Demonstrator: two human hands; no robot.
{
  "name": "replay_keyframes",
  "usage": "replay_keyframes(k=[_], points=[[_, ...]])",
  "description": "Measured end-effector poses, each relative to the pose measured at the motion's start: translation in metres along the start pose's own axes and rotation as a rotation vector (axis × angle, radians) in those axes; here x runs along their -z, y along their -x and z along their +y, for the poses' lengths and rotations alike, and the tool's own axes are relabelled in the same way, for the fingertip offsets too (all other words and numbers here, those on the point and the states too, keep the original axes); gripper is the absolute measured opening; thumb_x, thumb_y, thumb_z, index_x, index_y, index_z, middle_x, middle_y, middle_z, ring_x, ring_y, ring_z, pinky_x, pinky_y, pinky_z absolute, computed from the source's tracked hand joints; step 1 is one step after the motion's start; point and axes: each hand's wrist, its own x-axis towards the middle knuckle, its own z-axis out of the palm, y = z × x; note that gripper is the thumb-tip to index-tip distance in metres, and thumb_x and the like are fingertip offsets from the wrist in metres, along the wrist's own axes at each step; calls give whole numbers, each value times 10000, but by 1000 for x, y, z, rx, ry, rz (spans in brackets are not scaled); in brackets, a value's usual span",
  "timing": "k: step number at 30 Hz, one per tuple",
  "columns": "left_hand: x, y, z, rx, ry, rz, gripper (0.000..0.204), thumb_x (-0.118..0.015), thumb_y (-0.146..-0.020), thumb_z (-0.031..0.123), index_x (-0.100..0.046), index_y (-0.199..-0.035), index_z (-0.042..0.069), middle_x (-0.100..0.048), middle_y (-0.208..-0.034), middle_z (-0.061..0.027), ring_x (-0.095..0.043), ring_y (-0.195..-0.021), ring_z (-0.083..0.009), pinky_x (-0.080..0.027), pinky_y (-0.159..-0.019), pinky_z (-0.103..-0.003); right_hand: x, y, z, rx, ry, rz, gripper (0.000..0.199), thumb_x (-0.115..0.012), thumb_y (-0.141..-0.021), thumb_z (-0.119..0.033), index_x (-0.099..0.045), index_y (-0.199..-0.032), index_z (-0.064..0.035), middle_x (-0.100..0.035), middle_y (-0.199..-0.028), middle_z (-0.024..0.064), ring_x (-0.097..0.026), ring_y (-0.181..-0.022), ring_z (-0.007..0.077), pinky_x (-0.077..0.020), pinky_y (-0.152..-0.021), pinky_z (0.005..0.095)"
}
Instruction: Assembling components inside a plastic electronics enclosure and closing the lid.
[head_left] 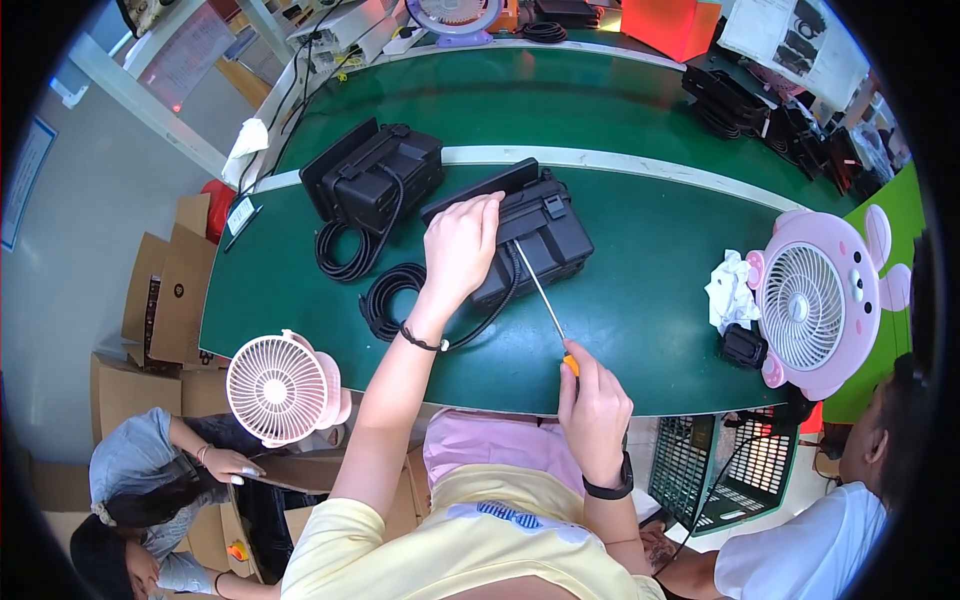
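A black box-shaped device (560, 232) with a flat panel along its far side lies on the green worktable (660, 290). My left hand (463, 243) is closed over its left part, fingers curled at the panel. In my right hand (597, 412), close to the table's front edge, is a screwdriver (543, 296) with a yellow-orange handle. Its long metal shaft points away from me, and the tip reaches the device's near side by the cable; whether it sits in a screw cannot be made out. A coiled black cable (377, 318) lies to the left, running to the device.
A similar black device (385, 178) with its own coil sits behind on the left. A small beige fan (275, 390) stands front left, a pink fan (803, 305) at right beside crumpled tissue (730, 290). A green crate (690, 470) is below; people sit on both sides.
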Motion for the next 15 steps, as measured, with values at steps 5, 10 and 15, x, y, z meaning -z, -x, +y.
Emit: replay_keyframes(k=[5,10,15], points=[[2,-2,3,-11,-5,-14,286,-488,-999,198,-731,-1022,49,-729,-987,-131,-691,-927,-298,-526,-850,-405,-2,1,-3,-54,-123,-85,255,-624,-931,-80,-599,-1183,-42,-697,-873,164,-669,-677,319,-552,-590,379],[3,-2,5,23,-16,0,287,-485,-1003,200,-731,-1011,52,-729,-972,-130,-694,-921,-296,-527,-847,-407,-2,-1,12,-235,-541,-204,303,-593,-961,-72,-562,-1261,-40,-684,-844,191,-681,-708,347,-532,-622,377],[1,0,6,44,-54,14,300,-466,-1011,207,-728,-1024,62,-730,-970,-125,-695,-911,-299,-529,-843,-409,11,-1,6,-139,-463,-112,299,-612,-945,-71,-586,-1243,-51,-685,-859,194,-687,-721,348,-533,-626,382]])
